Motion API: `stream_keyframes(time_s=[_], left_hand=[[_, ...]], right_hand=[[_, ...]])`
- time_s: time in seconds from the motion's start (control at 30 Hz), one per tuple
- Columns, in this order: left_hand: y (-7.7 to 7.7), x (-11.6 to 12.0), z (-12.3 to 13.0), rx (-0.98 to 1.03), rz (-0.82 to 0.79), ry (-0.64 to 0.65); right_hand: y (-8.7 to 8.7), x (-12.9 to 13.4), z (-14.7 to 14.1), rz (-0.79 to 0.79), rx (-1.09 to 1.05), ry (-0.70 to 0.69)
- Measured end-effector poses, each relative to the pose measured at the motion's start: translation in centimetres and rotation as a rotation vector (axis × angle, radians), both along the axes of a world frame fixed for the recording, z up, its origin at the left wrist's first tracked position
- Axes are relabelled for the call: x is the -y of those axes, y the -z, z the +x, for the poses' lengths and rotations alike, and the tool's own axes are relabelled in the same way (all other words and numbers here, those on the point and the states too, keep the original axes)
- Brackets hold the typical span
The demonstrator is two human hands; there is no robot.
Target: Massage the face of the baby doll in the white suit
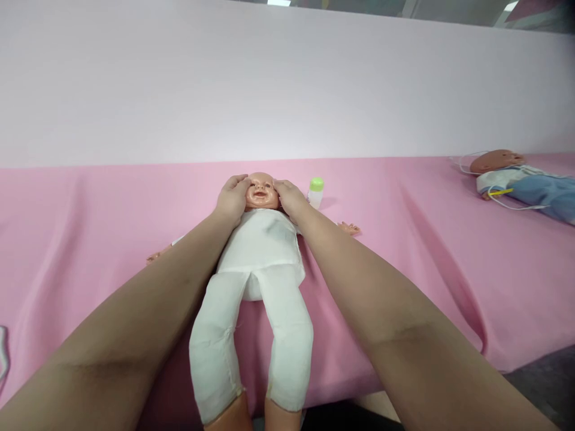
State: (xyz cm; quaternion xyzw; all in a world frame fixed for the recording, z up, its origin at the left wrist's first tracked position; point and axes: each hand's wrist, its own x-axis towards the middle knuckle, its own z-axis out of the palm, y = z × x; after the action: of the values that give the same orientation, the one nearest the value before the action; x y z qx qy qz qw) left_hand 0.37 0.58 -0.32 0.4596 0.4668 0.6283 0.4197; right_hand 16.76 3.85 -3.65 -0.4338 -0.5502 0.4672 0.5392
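Note:
A baby doll (263, 239) with a white cloth body lies on its back, head away from me and legs towards me. My left hand (233, 194) rests against one side of its head, fingers extended along the temple. On the opposite side, my right hand (290, 199) lies against the temple and cheek in the same way. Both hands are open and touch the head without closing round it. The doll's face shows between them; its arms stretch out sideways, partly covered by my forearms.
A small bottle with a green cap (316, 190) stands just beyond my right hand. Another doll in blue clothing (539, 185) lies at the far right, with a white cord and a yellow strip on it. Pink cloth (404, 251) covers the table, which meets a white wall (287, 84).

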Motion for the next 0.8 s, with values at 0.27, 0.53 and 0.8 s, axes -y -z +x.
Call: stream_keyframes(time_s=[0.27, 0.53, 0.8], left_hand=[[0.11, -0.17, -0.06, 0.003, 0.010, 0.002], [0.03, -0.12, -0.05, -0.006, 0.008, -0.020], [0.36, -0.46, -0.23, -0.019, 0.037, -0.013]], right_hand=[[-0.35, 0.30, -0.10, -0.015, -0.008, 0.012], [-0.29, 0.19, -0.09, -0.023, 0.005, 0.011], [0.03, -0.16, -0.05, -0.010, -0.012, -0.003]])
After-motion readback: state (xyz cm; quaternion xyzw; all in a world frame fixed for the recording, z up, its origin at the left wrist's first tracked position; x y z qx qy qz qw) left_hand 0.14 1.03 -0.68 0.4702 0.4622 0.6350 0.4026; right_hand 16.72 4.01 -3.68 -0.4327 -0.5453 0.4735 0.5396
